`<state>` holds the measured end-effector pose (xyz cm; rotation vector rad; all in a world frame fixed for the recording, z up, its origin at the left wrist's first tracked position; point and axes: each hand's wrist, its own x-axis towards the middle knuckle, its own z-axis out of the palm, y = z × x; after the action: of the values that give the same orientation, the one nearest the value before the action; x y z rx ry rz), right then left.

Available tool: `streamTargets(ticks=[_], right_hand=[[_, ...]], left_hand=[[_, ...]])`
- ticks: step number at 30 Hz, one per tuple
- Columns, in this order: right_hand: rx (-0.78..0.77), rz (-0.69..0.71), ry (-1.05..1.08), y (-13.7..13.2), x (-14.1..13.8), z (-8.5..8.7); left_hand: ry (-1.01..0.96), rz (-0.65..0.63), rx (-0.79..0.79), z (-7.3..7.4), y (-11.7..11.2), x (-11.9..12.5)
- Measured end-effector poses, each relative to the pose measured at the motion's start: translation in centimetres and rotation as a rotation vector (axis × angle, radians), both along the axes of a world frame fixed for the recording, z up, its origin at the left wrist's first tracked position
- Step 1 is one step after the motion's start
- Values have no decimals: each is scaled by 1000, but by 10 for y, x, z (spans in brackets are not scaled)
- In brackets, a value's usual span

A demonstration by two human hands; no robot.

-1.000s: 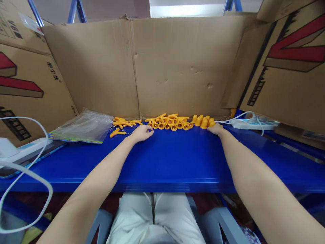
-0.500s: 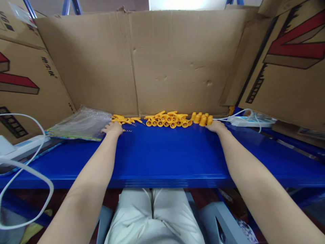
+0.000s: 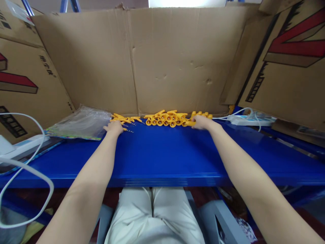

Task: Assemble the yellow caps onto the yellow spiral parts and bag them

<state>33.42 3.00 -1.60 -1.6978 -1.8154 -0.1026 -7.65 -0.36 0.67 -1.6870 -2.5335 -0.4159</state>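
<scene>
My left hand (image 3: 114, 128) is closed around a yellow-handled corkscrew (image 3: 128, 130), its metal spiral poking out to the right. Just behind it lies a loose pile of yellow corkscrews (image 3: 124, 118). My right hand (image 3: 201, 122), slightly blurred, grips a yellow plastic sleeve (image 3: 190, 123) that points left, its far end partly hidden by the fingers. Left of that hand, yellow bell-shaped pieces (image 3: 166, 121) are stacked with their open ends facing me, some with winged arms on top. Several upright yellow sleeves (image 3: 200, 113) stand behind my right hand, partly covered.
A clear plastic bag (image 3: 81, 123) lies left on the blue table (image 3: 162, 156). Cardboard walls (image 3: 182, 61) enclose the back and sides. White power strips (image 3: 251, 121) with cables sit at both ends. A white cable (image 3: 50, 184) loops at the near left.
My right hand has moved left from beside the upright sleeves, bringing one yellow sleeve with it towards the stacked bell pieces. My left hand has barely shifted, still with the corkscrew.
</scene>
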Motion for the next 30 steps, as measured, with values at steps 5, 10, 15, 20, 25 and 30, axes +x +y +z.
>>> streamTargets(ticks=[5,10,15,20,25,30], right_hand=[[-126,311,-132,-22,-39,13],[-9,484,-173,-41,-75,15],[-22,585,-184,-48,-95,8],[-14,646,-191,-49,-102,2],[1,680,-161,-51,-105,2],[6,694,-104,-52,-105,4]], left_hand=[[35,-126,59,8,-4,10],[31,-399,83,7,-3,31],[13,-513,69,-2,-2,46],[-2,-532,92,-5,-2,49],[-7,-571,87,-5,-3,55],[11,-556,80,-6,-4,59]])
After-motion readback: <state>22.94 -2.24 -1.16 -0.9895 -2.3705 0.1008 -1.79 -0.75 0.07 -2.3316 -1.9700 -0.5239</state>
